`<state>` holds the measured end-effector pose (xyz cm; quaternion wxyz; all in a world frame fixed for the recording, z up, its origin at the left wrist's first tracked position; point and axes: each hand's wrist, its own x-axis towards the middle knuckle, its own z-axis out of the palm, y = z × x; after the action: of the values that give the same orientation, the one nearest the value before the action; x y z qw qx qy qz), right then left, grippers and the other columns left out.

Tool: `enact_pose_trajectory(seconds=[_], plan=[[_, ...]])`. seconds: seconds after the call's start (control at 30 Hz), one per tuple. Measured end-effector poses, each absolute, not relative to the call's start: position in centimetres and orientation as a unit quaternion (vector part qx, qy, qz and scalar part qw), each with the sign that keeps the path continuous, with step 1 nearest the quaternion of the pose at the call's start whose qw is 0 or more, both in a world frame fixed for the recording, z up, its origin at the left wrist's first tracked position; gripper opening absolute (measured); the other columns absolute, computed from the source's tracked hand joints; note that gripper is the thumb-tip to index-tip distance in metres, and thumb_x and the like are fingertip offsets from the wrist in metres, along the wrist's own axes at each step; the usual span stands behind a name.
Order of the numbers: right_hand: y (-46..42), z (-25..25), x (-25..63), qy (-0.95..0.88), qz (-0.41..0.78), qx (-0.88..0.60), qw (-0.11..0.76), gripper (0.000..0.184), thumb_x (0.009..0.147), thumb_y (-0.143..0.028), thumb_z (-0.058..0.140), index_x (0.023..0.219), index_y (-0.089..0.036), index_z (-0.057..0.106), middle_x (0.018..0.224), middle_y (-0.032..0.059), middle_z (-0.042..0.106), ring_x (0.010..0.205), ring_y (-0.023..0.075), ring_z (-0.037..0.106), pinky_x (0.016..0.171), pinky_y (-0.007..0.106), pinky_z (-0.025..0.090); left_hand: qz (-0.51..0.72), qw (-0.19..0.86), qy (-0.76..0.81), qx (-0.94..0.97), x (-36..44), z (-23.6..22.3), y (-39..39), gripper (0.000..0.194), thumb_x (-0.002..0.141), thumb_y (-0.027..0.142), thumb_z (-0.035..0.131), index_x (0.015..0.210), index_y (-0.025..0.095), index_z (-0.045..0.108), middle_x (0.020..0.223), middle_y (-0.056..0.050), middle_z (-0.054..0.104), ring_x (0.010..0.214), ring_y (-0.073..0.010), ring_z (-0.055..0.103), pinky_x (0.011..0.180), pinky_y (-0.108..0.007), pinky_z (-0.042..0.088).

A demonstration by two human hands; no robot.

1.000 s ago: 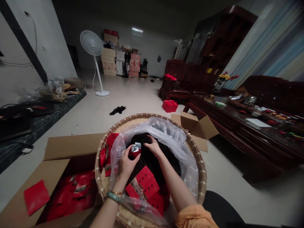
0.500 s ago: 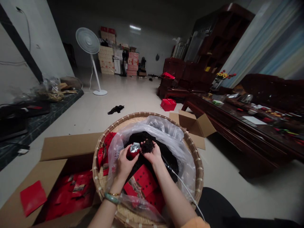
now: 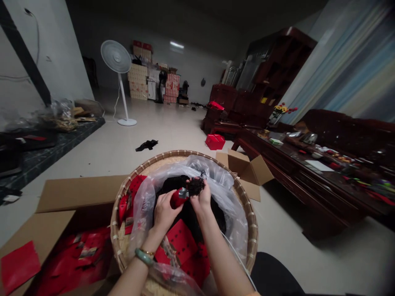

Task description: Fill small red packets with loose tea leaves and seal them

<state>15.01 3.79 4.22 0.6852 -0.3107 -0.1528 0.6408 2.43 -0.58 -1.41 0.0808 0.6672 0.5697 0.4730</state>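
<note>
The left hand (image 3: 165, 213) is curled round a red pouch (image 3: 175, 199), fingers wrapped on its body, and the pouch lies tilted with its silver foil lining (image 3: 183, 193) showing at the mouth. The right hand (image 3: 202, 199) has its fingertips pressed together under a small clump of tea leaves (image 3: 195, 187), which sits just beside the foil, right at the pouch mouth. How full the pouch is can't be told from this view.

Both hands are above a heap of tea leaves (image 3: 188, 213), dark, dry and twisted, in a crinkly clear plastic bag (image 3: 224, 197) lining a round woven bamboo tray (image 3: 115, 234). Flat red packets (image 3: 180, 242) lie in the tray below the hands, some with printed labels. More red packets (image 3: 70, 259) fill an open cardboard carton (image 3: 80, 193) at the lower left, just beside the tray's rim. A second open carton (image 3: 243, 168) stands beyond the tray. A jade bangle (image 3: 143, 257) and a thin gold bracelet (image 3: 147, 251) sit on the left wrist.
</note>
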Motion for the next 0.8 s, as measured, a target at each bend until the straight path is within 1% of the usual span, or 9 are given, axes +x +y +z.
enact_pose_trajectory(seconds=[0.1,0.2,0.33,0.47,0.6,0.8], plan=[[3.5,4.1,14.4,-0.196,0.599,-0.333,0.701,0.024,0.079,-0.041,0.046,0.078,-0.021,0.059,0.073,-0.0004,0.065,0.073,0.0169,0.062,0.079,0.034,0.049,0.461,0.098,0.579,0.665,2.9,-1.4,-0.8,0.047,0.066,0.025,0.066,0.112,0.019,0.057,0.103,-0.007,0.065,0.096,-0.0246,0.056,0.085,-0.037,0.048],[2.9,3.6,13.8,-0.224,0.574,-0.359,0.701,0.020,0.073,-0.035,0.053,0.080,-0.019,0.062,0.076,-0.0006,0.066,0.074,0.0169,0.062,0.075,0.032,0.049,0.458,0.108,0.586,0.659,2.9,-1.6,-1.0,0.049,0.065,0.021,0.066,0.113,0.019,0.057,0.104,-0.007,0.065,0.097,-0.0246,0.056,0.086,-0.037,0.047],[2.3,2.9,13.6,-0.322,0.503,-0.396,0.697,0.024,0.072,-0.032,0.050,0.083,-0.017,0.066,0.083,0.0012,0.066,0.080,0.0169,0.059,0.080,0.031,0.045,0.462,0.113,0.592,0.651,2.7,-1.8,-1.0,0.049,0.064,0.021,0.066,0.112,0.020,0.057,0.103,-0.007,0.065,0.097,-0.0250,0.056,0.085,-0.038,0.048],[1.8,2.9,13.6,-0.402,0.462,-0.433,0.661,0.028,0.071,-0.026,0.045,0.087,-0.018,0.066,0.087,0.0027,0.066,0.086,0.0179,0.058,0.083,0.031,0.043,0.471,0.111,0.591,0.645,2.5,-2.0,-0.9,0.049,0.064,0.023,0.067,0.112,0.020,0.057,0.099,-0.007,0.066,0.094,-0.0248,0.058,0.081,-0.037,0.050],[1.6,3.2,13.3,-0.396,0.459,-0.452,0.654,0.027,0.071,-0.026,0.046,0.088,-0.018,0.065,0.089,0.0040,0.067,0.088,0.0183,0.059,0.084,0.031,0.044,0.475,0.116,0.589,0.643,2.6,-2.2,-0.9,0.048,0.064,0.023,0.067,0.111,0.019,0.057,0.099,-0.007,0.066,0.094,-0.0247,0.058,0.082,-0.037,0.049],[2.1,3.4,12.7,-0.327,0.484,-0.416,0.697,0.022,0.072,-0.026,0.050,0.089,-0.018,0.062,0.087,0.0044,0.068,0.087,0.0179,0.062,0.083,0.033,0.046,0.486,0.125,0.581,0.641,2.7,-2.5,-0.9,0.049,0.064,0.024,0.068,0.111,0.020,0.057,0.099,-0.007,0.066,0.094,-0.0250,0.059,0.082,-0.038,0.050]])
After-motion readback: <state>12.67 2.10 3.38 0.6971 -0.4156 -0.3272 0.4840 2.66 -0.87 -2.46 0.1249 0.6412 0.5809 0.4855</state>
